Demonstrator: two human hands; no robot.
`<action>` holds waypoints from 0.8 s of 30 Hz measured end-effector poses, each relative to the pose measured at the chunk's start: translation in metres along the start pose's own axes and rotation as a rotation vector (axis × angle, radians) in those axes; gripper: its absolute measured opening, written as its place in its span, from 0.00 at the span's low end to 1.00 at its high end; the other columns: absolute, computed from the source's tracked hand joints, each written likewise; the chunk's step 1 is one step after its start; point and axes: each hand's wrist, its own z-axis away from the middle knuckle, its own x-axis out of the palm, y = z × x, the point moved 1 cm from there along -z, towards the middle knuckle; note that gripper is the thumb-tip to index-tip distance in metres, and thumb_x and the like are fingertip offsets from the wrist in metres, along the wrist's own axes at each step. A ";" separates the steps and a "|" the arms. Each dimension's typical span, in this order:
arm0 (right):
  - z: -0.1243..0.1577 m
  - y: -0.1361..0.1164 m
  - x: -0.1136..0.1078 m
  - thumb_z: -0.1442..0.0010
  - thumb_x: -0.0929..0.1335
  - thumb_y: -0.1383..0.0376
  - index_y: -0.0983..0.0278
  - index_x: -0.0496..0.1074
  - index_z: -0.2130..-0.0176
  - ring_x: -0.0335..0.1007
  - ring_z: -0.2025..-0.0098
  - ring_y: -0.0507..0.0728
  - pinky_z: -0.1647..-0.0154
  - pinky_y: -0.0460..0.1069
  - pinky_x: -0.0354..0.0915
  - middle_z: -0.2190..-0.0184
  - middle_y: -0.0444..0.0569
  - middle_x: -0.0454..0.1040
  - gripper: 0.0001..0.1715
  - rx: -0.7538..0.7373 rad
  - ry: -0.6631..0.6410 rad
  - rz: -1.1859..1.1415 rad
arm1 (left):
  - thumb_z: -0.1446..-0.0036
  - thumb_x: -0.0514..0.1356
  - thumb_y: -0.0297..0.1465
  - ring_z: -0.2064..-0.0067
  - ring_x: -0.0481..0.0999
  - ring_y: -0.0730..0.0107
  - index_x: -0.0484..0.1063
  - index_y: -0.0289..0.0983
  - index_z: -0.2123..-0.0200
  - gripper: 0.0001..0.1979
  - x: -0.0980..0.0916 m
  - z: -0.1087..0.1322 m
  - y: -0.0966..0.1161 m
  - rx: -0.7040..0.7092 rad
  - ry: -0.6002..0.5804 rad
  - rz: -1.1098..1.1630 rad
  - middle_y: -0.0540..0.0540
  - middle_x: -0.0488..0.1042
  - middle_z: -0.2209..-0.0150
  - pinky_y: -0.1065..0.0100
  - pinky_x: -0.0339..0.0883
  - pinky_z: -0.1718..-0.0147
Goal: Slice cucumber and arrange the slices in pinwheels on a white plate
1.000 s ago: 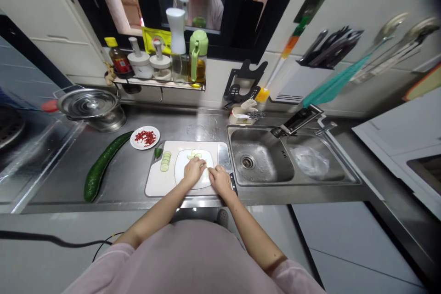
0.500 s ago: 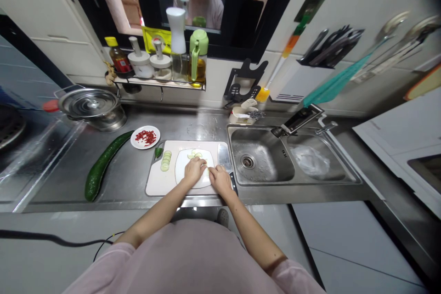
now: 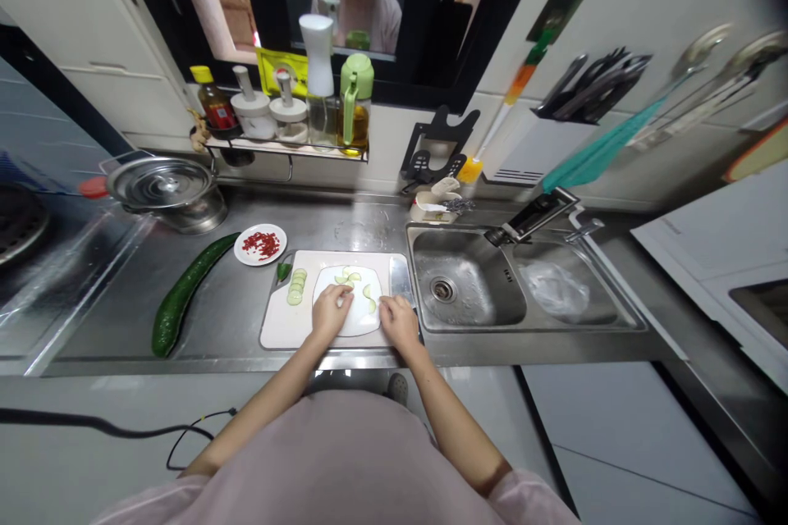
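Observation:
A white plate (image 3: 357, 318) lies on a white cutting board (image 3: 280, 328) and carries a few half-moon cucumber slices (image 3: 368, 292). My left hand (image 3: 329, 310) rests on the plate's left side with its fingers curled; what they hold, if anything, is hidden. My right hand (image 3: 399, 320) sits at the plate's right edge, fingers bent, close to a knife (image 3: 400, 280) that lies along the board's right side. A row of round cucumber slices (image 3: 296, 287) and a green stem end (image 3: 282, 271) lie on the board to the left of the plate.
A whole cucumber (image 3: 185, 292) and a small plate of chopped red chili (image 3: 260, 244) lie left of the board. A lidded pot (image 3: 165, 190) stands at the back left. The sink (image 3: 468, 287) and tap (image 3: 533, 215) are to the right. Bottles fill a shelf (image 3: 289, 146).
My hands, close together over the plate's middle before, have drawn apart to its left and right sides. Two more cucumber pieces now show on the plate's right half.

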 end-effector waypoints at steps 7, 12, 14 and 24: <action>0.002 0.013 -0.011 0.36 0.59 0.63 0.63 0.76 0.54 0.68 0.57 0.56 0.54 0.48 0.62 0.60 0.52 0.75 0.19 0.043 0.142 -0.209 | 0.42 0.55 0.37 0.61 0.73 0.66 0.75 0.40 0.59 0.13 -0.048 0.019 -0.045 -0.225 0.316 -0.016 0.47 0.74 0.65 0.67 0.64 0.59; 0.001 0.013 -0.014 0.36 0.59 0.62 0.64 0.76 0.56 0.68 0.60 0.57 0.57 0.49 0.63 0.63 0.52 0.75 0.20 0.066 0.194 -0.280 | 0.43 0.55 0.38 0.57 0.72 0.61 0.74 0.41 0.56 0.14 -0.058 0.028 -0.062 -0.347 0.360 -0.112 0.46 0.74 0.63 0.62 0.62 0.55; 0.001 0.012 -0.015 0.37 0.59 0.61 0.64 0.76 0.57 0.68 0.61 0.57 0.58 0.49 0.63 0.64 0.52 0.75 0.20 0.061 0.202 -0.294 | 0.43 0.56 0.39 0.54 0.71 0.57 0.73 0.42 0.55 0.15 -0.060 0.030 -0.065 -0.415 0.336 -0.179 0.45 0.75 0.61 0.59 0.60 0.53; 0.002 0.011 -0.012 0.37 0.60 0.59 0.64 0.77 0.58 0.68 0.65 0.56 0.62 0.50 0.64 0.68 0.51 0.74 0.20 -0.027 0.258 -0.334 | 0.46 0.57 0.45 0.50 0.67 0.48 0.72 0.42 0.56 0.18 -0.064 0.022 -0.073 -0.580 0.224 -0.332 0.40 0.73 0.55 0.50 0.53 0.50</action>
